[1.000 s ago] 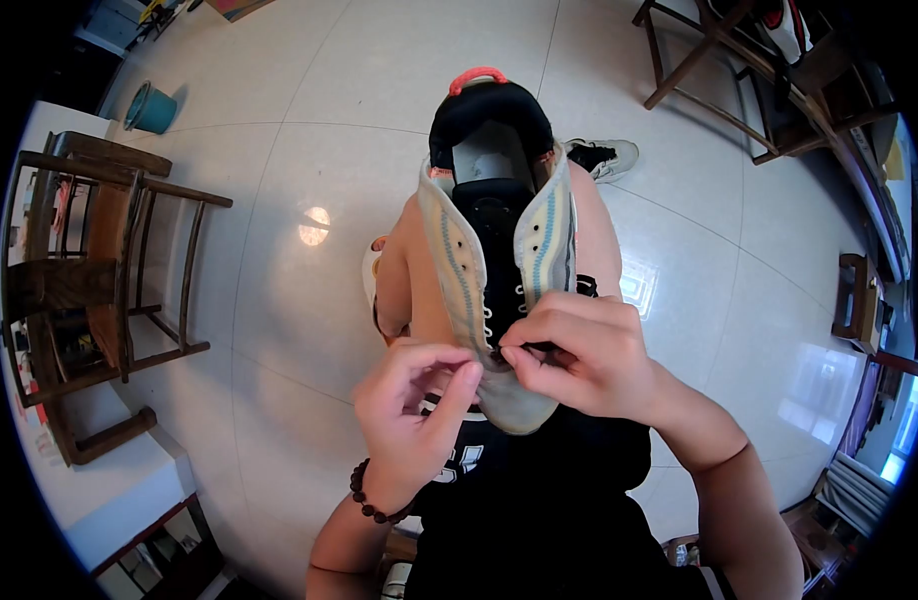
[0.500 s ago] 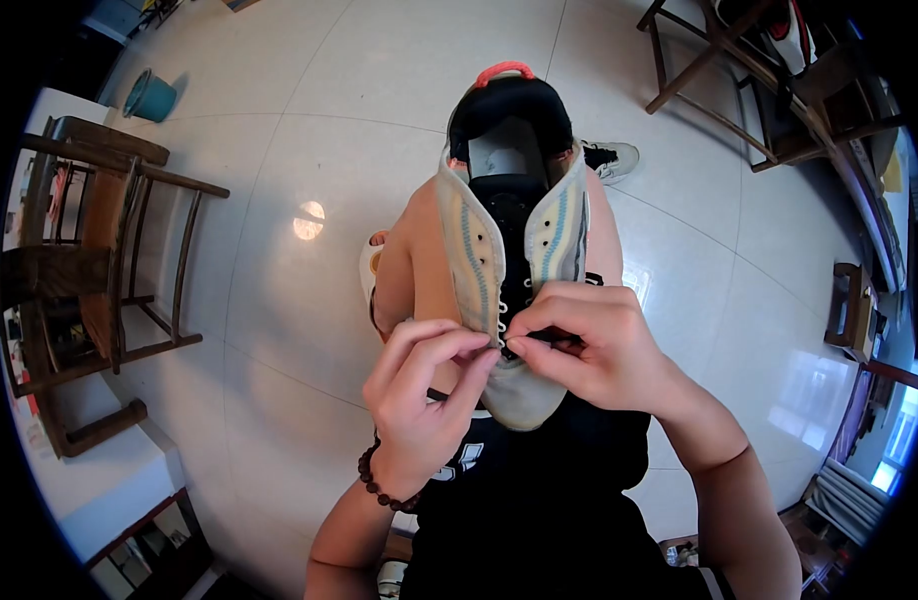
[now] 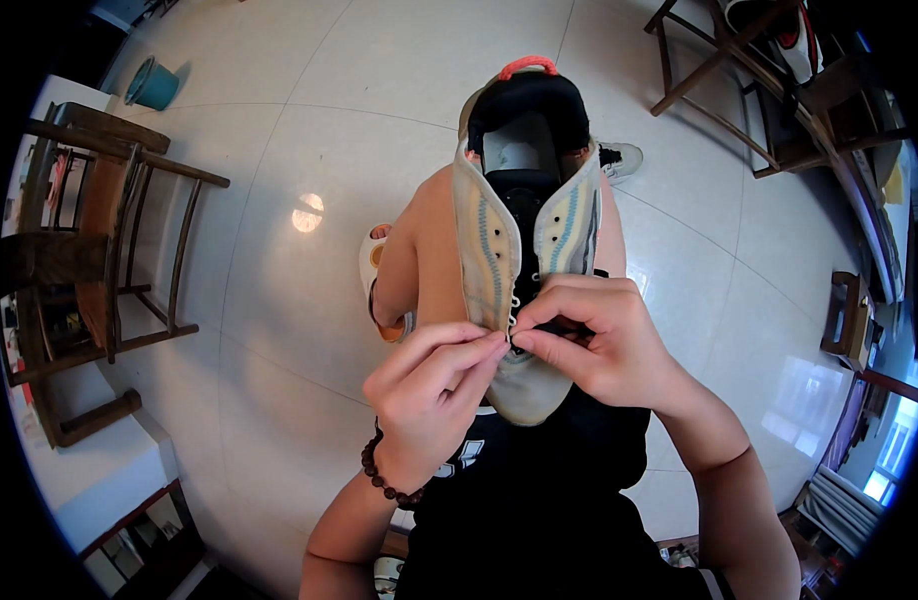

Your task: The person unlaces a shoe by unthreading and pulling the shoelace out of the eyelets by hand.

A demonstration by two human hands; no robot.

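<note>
On the shoe, fingers partly hide the black tongue.

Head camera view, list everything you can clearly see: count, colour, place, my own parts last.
Held shoe: one, off-white and black, over the lap
Floor shoe: one, whitish and black, beyond held shoe
Far shoe: at least one, white and red, upper right
Bucket: one, teal, upper left floor
Chairs: two, brown, left and upper right
Floor: one, pale tile, all around
Slipper: one, white, on a foot
Bracelet: one, dark brown, left wrist
Clothing: count unclear, black, bottom centre
Left hand: one, bare, pinching at held shoe's lacing
Right hand: one, bare, doing likewise
</note>
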